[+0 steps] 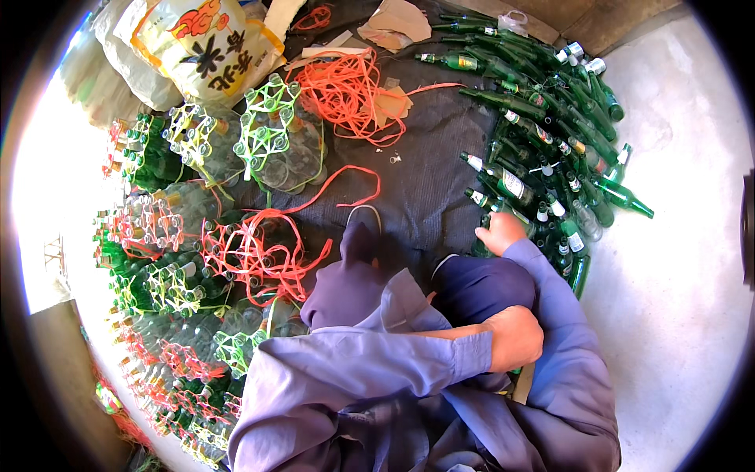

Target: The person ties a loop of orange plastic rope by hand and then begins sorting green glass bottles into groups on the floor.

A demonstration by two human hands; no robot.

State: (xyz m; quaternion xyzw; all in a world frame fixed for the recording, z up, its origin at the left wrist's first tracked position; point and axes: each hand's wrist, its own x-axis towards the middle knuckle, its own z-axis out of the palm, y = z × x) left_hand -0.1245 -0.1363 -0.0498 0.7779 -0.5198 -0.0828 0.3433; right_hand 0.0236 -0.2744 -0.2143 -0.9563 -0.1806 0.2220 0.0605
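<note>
My right hand (pixel 506 232) reaches into the near left edge of a pile of green glass bottles (pixel 531 118). Its fingers curl downward beside dark green glass, and whether they grip a bottle is hidden. Just above it lies a green bottle with a white label (pixel 512 184). My left arm crosses in front of my body, and my left hand (pixel 516 339) bends down past my right knee (pixel 486 289). The back of that hand faces me; its fingers are out of sight, with a bit of green below.
Bundles of bottles tied with red tape (pixel 141 218) and green tape (pixel 268 127) stand at left. Loose red plastic tape (pixel 342 88) is heaped on the dark ground sheet (pixel 424 135). A printed woven sack (pixel 206 47) and torn cardboard (pixel 395 25) lie at the far side.
</note>
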